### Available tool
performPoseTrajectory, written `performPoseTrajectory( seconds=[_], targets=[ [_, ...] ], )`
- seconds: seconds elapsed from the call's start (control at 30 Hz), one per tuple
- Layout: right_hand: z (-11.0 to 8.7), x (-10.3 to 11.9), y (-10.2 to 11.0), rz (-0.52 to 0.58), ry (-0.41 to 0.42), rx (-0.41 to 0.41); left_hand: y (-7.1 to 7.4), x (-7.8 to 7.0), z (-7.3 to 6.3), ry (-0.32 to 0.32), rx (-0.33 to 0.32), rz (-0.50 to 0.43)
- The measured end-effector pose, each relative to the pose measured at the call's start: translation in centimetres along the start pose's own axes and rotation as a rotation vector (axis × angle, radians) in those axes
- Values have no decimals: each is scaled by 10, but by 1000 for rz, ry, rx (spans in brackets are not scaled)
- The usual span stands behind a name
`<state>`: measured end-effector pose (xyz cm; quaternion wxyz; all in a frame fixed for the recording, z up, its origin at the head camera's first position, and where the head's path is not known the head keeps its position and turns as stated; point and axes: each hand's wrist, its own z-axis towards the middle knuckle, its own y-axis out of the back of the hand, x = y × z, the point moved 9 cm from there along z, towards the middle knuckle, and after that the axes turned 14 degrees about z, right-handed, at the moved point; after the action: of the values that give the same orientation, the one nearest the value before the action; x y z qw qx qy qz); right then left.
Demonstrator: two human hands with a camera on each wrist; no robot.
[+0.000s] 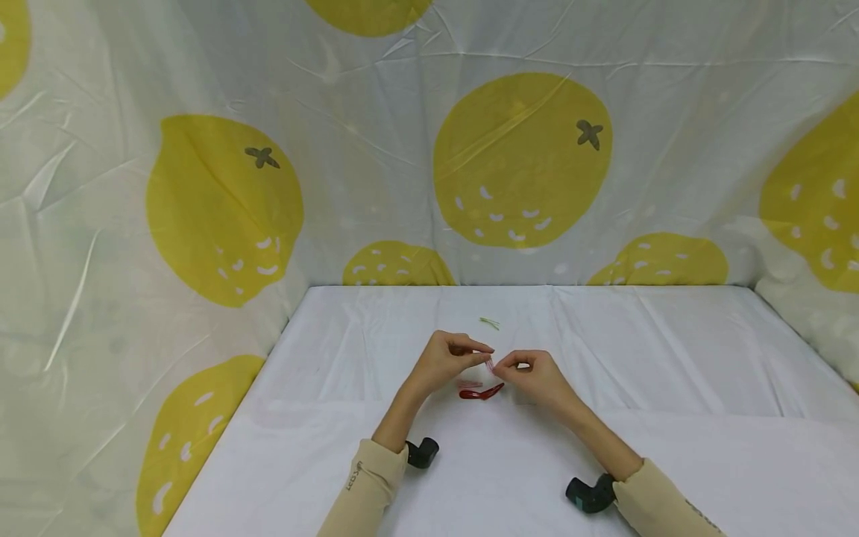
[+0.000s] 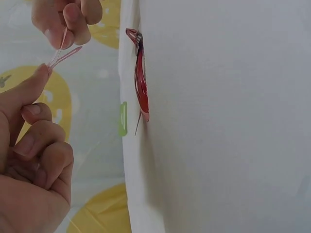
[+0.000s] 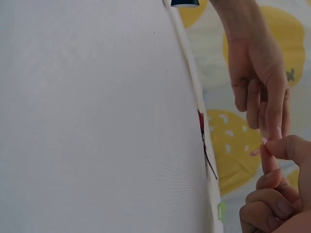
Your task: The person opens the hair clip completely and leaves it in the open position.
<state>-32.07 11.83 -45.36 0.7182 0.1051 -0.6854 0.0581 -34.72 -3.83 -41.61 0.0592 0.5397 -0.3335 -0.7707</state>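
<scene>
Thumb and forefinger of my left hand (image 1: 439, 363) pinch one end of a small, thin pink hair clip (image 2: 62, 57), whose narrow arms spread apart in the left wrist view. My right hand (image 1: 539, 377) meets it from the other side, its thumb and fingertip pinching the clip too. Just below the hands, a glossy dark red hair clip (image 1: 480, 393) lies on the white table. Beside it is a pale pink piece (image 1: 469, 384), probably another clip. Farther back lies a green hair clip (image 1: 490, 323). Fingertips partly hide the held clip in the right wrist view.
A white cloth covers the table (image 1: 671, 358), which ends at a back edge against a lemon-print curtain (image 1: 376, 149). The same curtain hangs along the left and right sides. Black wrist devices (image 1: 592, 495) sit on both forearms by the beige sleeves.
</scene>
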Motion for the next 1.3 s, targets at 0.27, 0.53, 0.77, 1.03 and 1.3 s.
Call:
performPoseTrajectory(
  seconds=[0.27, 0.53, 0.77, 1.03, 1.3],
  targets=[
    [3, 0, 14, -7, 43, -124, 2, 9, 2, 58, -40, -5],
    [4, 2, 18, 64, 133, -151, 6, 16, 1, 113, -86, -106],
    [4, 7, 22, 64, 170, -214, 9, 16, 5, 100, -55, -49],
    [22, 1, 25, -15, 45, -297, 17, 28, 24, 166, -60, 29],
    [59, -17, 29, -92, -45, -345, 21, 51, 53, 269, -69, 122]
  ],
)
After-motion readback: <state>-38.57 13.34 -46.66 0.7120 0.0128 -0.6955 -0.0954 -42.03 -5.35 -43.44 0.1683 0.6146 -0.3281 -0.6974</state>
